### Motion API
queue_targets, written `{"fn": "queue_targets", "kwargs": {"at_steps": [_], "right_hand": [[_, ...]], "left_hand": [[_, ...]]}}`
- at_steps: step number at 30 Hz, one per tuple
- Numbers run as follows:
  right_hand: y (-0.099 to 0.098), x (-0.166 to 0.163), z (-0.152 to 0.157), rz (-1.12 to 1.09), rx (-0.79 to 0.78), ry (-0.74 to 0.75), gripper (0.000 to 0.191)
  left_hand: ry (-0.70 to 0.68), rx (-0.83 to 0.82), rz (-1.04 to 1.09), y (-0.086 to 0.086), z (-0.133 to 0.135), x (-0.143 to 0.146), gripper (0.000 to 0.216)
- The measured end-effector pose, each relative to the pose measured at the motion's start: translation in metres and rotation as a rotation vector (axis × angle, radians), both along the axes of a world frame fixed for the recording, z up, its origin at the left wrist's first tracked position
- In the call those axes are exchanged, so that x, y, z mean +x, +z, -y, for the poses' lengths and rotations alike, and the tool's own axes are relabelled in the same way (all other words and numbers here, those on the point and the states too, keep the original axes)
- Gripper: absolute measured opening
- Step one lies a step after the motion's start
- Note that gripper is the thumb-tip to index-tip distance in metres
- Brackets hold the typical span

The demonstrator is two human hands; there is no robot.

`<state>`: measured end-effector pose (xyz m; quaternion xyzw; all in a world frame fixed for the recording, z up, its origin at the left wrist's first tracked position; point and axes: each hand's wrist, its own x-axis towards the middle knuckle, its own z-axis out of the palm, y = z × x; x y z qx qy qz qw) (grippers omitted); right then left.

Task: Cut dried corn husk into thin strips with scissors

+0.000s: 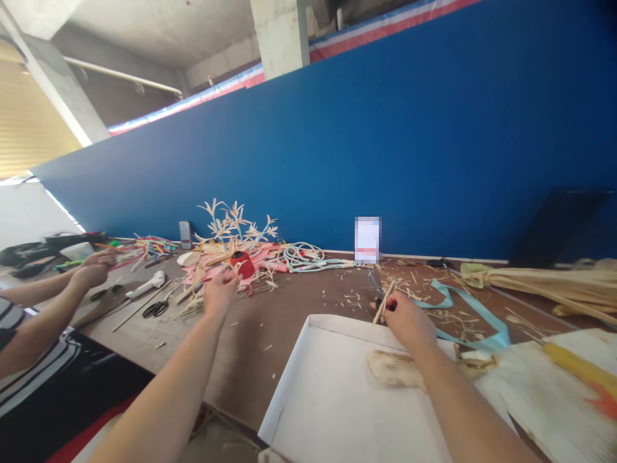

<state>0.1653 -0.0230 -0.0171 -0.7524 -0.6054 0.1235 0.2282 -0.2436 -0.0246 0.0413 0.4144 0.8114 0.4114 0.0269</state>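
Observation:
My left hand (220, 294) is raised over the table with its fingertips pinched together, right beside a red spool (242, 264). Whatever lies in that pinch is too small to make out. At the far edge of a white box lid (332, 386), my right hand (409, 320) is closed around thin pale straw strips (384, 302). A small dark object, partly hidden, shows by those fingers. Under the right wrist a beige piece of dried plant material (393, 370) lies on the lid. Behind the spool stand pale straw flowers (236, 222) on light-blue stems.
Light-blue ribbon (482, 339) and straw scraps lie to the right, with a yellow-handled tool (581, 363). Black scissors (155, 309) and a white glue gun (147, 285) are at left, near a co-worker's hands (94, 269). A blue partition (337, 161) closes the back.

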Motion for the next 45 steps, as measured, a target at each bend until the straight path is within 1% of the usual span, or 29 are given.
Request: {"fn": "queue_targets", "kwargs": {"at_steps": [1,3,5,7,11,13,15,20,24,29,31,35,37,40,42,44,45], "right_hand": [[0.0,0.0,0.0,-0.001,0.002,0.002,0.034],[0.0,0.0,0.0,-0.003,0.004,0.005,0.035],[0.0,0.0,0.0,-0.002,0.004,0.006,0.035],[0.001,0.0,0.0,-0.002,0.001,0.001,0.035],[0.002,0.0,0.0,-0.007,-0.009,0.004,0.034],[0.002,0.0,0.0,-0.005,-0.013,0.005,0.034],[0.002,0.001,-0.001,0.001,-0.015,0.001,0.034],[0.001,0.001,-0.002,-0.005,-0.015,0.004,0.035],[0.003,0.0,-0.001,-0.018,-0.025,-0.001,0.038],[0.004,0.0,-0.001,-0.014,-0.034,0.0,0.034],[0.003,0.0,-0.001,-0.008,-0.035,0.001,0.031],[0.001,0.001,-0.002,-0.005,-0.037,-0.002,0.027],[0.001,0.001,-0.002,-0.003,-0.036,-0.002,0.027],[0.002,0.0,-0.001,-0.006,-0.033,0.003,0.029],[0.002,0.0,-0.001,-0.005,-0.024,0.005,0.032],[0.002,0.0,-0.001,0.0,-0.018,0.002,0.033],[0.002,0.0,-0.001,0.001,-0.016,0.001,0.034]], "left_hand": [[-0.012,-0.055,-0.024,-0.009,0.001,-0.007,0.034],[-0.026,-0.109,-0.035,-0.022,0.001,-0.014,0.035],[-0.036,-0.132,-0.025,-0.031,0.0,-0.016,0.037],[-0.028,-0.124,0.007,-0.036,-0.002,-0.015,0.038],[0.035,-0.086,0.131,-0.042,-0.007,-0.018,0.034],[0.076,-0.078,0.131,-0.043,-0.008,-0.023,0.034],[0.1,-0.091,0.072,-0.044,-0.008,-0.029,0.034],[0.122,-0.222,-0.125,-0.046,-0.004,-0.034,0.031],[0.158,-0.327,-0.175,-0.048,-0.001,-0.029,0.032],[0.173,-0.367,-0.14,-0.049,0.002,-0.023,0.037],[0.178,-0.323,-0.161,-0.048,0.004,-0.021,0.04],[0.226,-0.183,-0.277,-0.045,0.008,-0.008,0.042],[0.175,-0.156,-0.324,-0.04,0.005,0.003,0.039],[0.038,-0.164,-0.319,-0.03,-0.007,0.022,0.033],[-0.05,-0.237,-0.225,-0.024,-0.02,0.032,0.029],[-0.088,-0.299,-0.107,-0.019,-0.035,0.04,0.026],[-0.105,-0.297,-0.061,-0.018,-0.041,0.043,0.024]]}}
